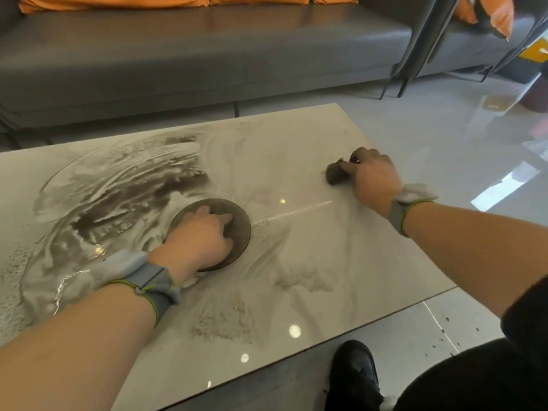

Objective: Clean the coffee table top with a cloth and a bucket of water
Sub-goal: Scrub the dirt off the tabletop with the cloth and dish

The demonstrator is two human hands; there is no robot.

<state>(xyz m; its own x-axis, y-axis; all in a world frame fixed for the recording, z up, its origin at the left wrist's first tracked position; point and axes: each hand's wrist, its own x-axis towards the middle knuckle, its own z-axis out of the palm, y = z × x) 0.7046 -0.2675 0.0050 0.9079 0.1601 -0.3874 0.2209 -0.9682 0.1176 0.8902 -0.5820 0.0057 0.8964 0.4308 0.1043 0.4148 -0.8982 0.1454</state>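
The glossy marble-patterned coffee table top (pixel 296 262) fills the middle of the view. My left hand (pixel 198 235) lies flat with spread fingers on a dark round disc (pixel 240 232) set on the table. Farther right, near the table's right edge, my right hand (pixel 370 176) grips a small dark brown wad, apparently the cloth (pixel 335 175), and holds it against the surface. No bucket is in view.
A grey sofa (pixel 178 63) with orange cushions (pixel 112 1) runs along the far side of the table. Dark metal furniture legs (pixel 415 54) stand at the upper right. Shiny tiled floor (pixel 444 129) surrounds the table; my black shoe (pixel 353 372) is by the near edge.
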